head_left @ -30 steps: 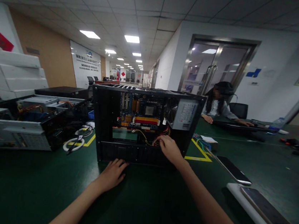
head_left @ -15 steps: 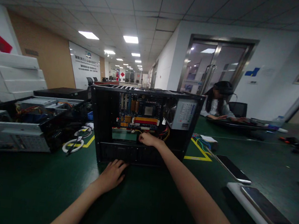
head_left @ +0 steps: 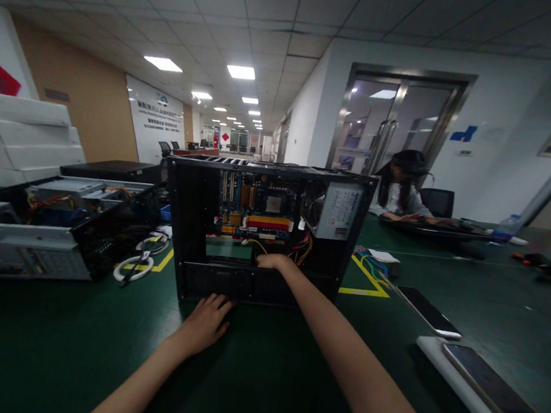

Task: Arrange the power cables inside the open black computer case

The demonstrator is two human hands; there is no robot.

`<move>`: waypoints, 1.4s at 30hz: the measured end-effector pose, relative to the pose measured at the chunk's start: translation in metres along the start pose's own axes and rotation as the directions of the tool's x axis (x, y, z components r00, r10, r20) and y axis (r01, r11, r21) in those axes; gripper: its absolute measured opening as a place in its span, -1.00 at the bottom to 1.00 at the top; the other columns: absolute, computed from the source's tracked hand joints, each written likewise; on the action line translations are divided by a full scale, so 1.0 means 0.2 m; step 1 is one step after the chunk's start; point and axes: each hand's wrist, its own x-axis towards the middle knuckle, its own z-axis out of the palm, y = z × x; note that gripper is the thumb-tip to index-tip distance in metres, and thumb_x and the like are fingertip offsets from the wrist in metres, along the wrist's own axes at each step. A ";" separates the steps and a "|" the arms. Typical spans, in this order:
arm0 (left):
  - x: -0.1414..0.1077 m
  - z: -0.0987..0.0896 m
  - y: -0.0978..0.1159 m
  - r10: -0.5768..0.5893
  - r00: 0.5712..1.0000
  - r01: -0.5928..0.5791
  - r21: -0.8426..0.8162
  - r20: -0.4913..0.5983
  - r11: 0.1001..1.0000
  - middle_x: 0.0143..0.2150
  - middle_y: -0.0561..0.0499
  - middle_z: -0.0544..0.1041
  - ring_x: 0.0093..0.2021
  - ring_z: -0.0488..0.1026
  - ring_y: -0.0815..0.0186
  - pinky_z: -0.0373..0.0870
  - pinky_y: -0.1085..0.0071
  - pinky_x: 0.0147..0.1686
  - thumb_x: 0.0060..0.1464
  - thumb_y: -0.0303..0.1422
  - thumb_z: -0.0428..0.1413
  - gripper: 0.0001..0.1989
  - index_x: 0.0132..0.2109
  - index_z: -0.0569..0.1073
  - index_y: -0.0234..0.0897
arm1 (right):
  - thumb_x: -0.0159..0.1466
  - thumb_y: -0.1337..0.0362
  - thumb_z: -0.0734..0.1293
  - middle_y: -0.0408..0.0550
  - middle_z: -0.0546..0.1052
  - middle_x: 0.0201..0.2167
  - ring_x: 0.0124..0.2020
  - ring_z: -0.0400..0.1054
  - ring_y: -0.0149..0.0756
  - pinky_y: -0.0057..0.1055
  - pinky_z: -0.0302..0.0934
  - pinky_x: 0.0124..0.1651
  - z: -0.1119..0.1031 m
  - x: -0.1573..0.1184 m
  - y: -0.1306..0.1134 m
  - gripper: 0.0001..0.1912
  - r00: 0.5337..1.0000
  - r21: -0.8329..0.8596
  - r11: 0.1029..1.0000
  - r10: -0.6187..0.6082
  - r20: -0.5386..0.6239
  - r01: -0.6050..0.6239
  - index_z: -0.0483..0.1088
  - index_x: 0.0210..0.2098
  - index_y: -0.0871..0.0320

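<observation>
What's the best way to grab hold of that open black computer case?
Probably by both ends of the top frame, coming from above: the case stands upright, and its near side is open, exposing the motherboard and wires.

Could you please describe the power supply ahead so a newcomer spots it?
Straight ahead on the green table stands an upright, open black computer case. In its upper right corner sits the power supply, a labelled silver box, unlike the dark circuit board alongside.
</observation>
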 end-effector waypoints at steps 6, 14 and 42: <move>0.00 0.02 -0.02 0.024 1.000 -0.024 0.002 -0.020 1.000 0.00 -0.03 0.21 0.01 0.13 0.18 0.10 0.18 -0.05 0.01 -0.36 -0.10 -0.58 0.06 0.11 -0.11 | -0.10 0.39 0.27 -0.05 0.46 -0.51 -0.51 0.36 -0.32 -0.40 0.24 -0.39 0.00 0.00 0.00 -0.87 0.997 0.155 0.988 -0.013 0.076 0.001 0.35 -0.48 0.25; 0.01 0.01 -0.01 -0.007 1.000 0.007 0.004 0.013 1.000 0.01 -0.02 0.20 0.02 0.12 0.18 0.08 0.19 -0.03 0.00 -0.36 -0.10 -0.58 0.06 0.11 -0.10 | -0.03 0.37 0.23 -0.05 0.45 -0.52 -0.50 0.37 -0.31 -0.40 0.24 -0.39 0.00 0.02 0.00 -0.82 0.985 0.060 0.998 0.010 0.172 -0.021 0.38 -0.42 0.30; 0.01 0.01 0.00 0.008 1.000 -0.008 0.020 0.001 1.000 0.02 -0.02 0.20 0.01 0.12 0.19 0.09 0.22 -0.05 0.00 -0.37 -0.10 -0.58 0.06 0.12 -0.12 | -0.05 0.44 0.26 -0.12 0.40 -0.62 -0.56 0.29 -0.40 -0.53 0.13 -0.52 0.00 -0.02 0.01 -0.97 0.987 0.137 0.989 -0.032 -0.160 0.055 0.30 -0.59 0.25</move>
